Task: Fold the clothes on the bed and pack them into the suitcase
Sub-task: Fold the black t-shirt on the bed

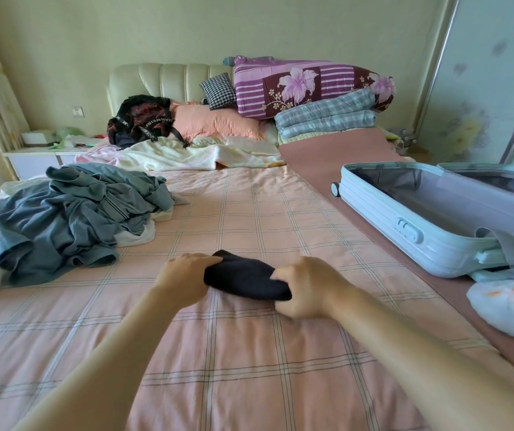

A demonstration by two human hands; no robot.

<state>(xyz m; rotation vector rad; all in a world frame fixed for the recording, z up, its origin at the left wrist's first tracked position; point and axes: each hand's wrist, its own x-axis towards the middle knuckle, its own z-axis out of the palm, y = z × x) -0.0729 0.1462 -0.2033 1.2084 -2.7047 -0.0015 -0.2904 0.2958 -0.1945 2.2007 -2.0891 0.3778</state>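
A small dark folded garment (244, 279) is lying on the bed (249, 362) between the hands. The left hand (187, 276) is clasping one end and the right hand (307, 289) is curling round the other. Beyond the right hand an open suitcase (373, 206) is sitting, with a plastic bag (510, 306) beside it. Beyond the left hand, grey-blue clothes (62, 219) are lying heaped.

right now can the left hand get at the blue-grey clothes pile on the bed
Probably yes, but not this instant: the left hand grips the dark garment along with the right hand. The clothes pile lies on its side, with only bare sheet between.
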